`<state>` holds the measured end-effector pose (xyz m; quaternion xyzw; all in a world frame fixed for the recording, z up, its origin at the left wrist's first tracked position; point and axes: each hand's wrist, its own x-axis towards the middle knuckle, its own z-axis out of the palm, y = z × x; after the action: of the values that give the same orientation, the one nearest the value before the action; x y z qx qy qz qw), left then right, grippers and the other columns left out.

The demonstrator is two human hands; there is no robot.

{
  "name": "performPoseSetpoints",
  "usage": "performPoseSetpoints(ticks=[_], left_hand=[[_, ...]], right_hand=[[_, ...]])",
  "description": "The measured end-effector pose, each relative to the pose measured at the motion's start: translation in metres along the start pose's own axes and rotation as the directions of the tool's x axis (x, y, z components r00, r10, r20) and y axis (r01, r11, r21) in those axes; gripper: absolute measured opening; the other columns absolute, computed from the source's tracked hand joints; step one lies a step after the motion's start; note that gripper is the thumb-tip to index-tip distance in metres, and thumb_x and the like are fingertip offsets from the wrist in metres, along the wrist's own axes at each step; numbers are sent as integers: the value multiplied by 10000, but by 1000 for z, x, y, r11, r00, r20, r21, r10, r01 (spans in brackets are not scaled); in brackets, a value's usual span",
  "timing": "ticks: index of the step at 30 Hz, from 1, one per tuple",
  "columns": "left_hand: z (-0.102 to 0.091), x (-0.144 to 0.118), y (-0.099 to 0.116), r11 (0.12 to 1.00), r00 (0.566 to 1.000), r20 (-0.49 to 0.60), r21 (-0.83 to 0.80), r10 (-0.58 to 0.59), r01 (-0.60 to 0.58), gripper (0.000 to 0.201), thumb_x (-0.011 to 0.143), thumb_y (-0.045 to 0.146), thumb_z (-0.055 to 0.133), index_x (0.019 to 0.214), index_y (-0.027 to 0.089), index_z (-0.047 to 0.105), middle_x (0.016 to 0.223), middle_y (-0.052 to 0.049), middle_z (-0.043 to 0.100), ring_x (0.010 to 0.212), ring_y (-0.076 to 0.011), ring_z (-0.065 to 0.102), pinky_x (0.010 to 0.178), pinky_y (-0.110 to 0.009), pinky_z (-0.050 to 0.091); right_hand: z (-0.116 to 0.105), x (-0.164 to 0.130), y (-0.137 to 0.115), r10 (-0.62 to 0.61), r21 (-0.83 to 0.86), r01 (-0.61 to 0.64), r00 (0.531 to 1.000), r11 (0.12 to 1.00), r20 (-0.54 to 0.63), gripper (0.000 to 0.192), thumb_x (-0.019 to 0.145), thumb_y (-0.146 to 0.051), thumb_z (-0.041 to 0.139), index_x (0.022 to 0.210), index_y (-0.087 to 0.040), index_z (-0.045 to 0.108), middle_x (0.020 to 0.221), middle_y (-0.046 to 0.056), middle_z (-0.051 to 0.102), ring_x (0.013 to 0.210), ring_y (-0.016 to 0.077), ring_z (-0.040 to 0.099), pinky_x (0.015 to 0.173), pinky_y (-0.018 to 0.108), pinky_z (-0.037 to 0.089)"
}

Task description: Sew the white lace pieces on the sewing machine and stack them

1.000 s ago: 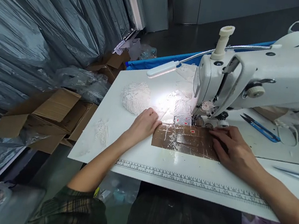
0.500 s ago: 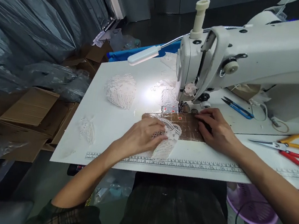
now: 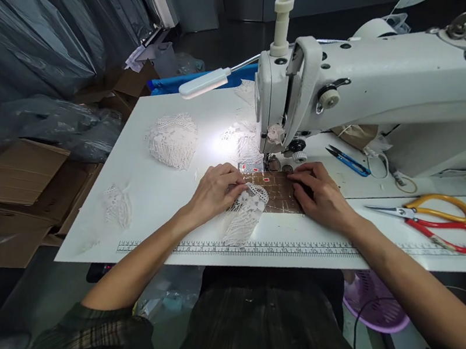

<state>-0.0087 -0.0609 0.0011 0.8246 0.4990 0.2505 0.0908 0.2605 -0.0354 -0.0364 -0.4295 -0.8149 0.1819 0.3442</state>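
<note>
A small white lace piece [image 3: 246, 215] lies in front of the sewing machine [image 3: 286, 88], partly over the brown taped plate [image 3: 285, 194]. My left hand [image 3: 216, 192] pinches its upper left edge between thumb and fingers. The lower part of the lace spreads down to the printed ruler [image 3: 282, 252]. Resting on the plate's right side, my right hand [image 3: 322, 197] has its fingertips just beside the presser foot [image 3: 268, 161], thumb and fingers apart, with nothing visible in them. More white lace [image 3: 242, 143] lies behind the needle area under the lamp light.
A lace cup shape [image 3: 173, 140] and a lace scrap [image 3: 117, 206] lie on the left of the table. Blue thread snips [image 3: 349, 161] and scissors with orange and red handles [image 3: 438, 220] are on the right. A lamp [image 3: 204, 83] hangs over the table; cardboard boxes [image 3: 16, 170] stand left.
My left hand has shifted from the middle of the lace piece to its upper left edge, uncovering more of it. My right hand stays by the presser foot. The view has turned slightly right.
</note>
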Motion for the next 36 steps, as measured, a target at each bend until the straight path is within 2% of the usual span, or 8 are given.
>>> performPoseSetpoints(ticks=[6,10,15,19,25,29,33,36], left_hand=[[-14,-7,44,929,993,-2,-352,118,-112,74,933,230,620,908,167,649,796,-10,698,681,-106,633,606,-241,511],[-23,-9,64,854,997,52,-519,64,-28,104,932,274,633,957,176,655,823,-24,704,688,-109,644,601,-223,512],[-33,-12,39,784,968,48,-577,-248,229,191,923,339,638,1012,170,643,853,-46,710,753,-139,672,630,-227,520],[-33,-16,2,879,936,25,-335,-351,338,287,938,398,596,1106,169,630,878,-55,711,761,-169,668,634,-264,511],[-30,-1,-26,962,999,27,272,-41,32,289,969,272,527,1214,144,611,1155,-149,662,967,-254,643,766,-390,518],[-26,22,-23,973,957,189,26,219,-228,236,984,197,477,1073,188,696,1073,-86,696,928,-197,659,774,-351,541],[-22,36,-18,939,907,280,-236,313,-251,217,960,200,525,1042,205,725,994,-52,716,890,-160,676,746,-291,564],[-20,36,-19,910,844,371,-297,388,-288,171,940,235,581,996,216,741,1028,-47,720,941,-171,679,798,-303,572]], right_hand=[[-14,6,-35,-127,343,77,984,936,126,422,924,-357,616,1324,-223,626,1290,129,606,1221,274,574,1055,505,462],[-14,7,-64,-242,640,3,927,769,287,609,885,-378,697,1443,-224,509,1340,107,613,1249,247,560,1054,443,464],[-4,10,-60,-153,652,-364,789,665,596,565,898,-332,678,1417,-174,522,979,37,695,812,132,640,707,262,544],[-1,25,-39,27,460,-350,818,816,574,496,883,-291,650,1356,-160,578,882,30,687,661,116,588,581,246,487],[-3,39,-23,136,172,-184,956,968,259,355,851,-201,590,1186,-140,689,932,75,729,785,182,654,764,331,518],[0,34,-21,141,183,-181,967,966,213,295,901,-240,532,1103,-141,721,883,72,730,706,174,640,713,340,521],[9,25,-30,2,169,-37,979,985,202,320,957,-314,494,1147,-164,704,1034,111,698,912,217,652,829,388,525],[13,20,-39,-159,157,117,942,981,295,282,943,-376,558,1051,-166,711,1186,151,632,1094,251,598,929,416,493]])
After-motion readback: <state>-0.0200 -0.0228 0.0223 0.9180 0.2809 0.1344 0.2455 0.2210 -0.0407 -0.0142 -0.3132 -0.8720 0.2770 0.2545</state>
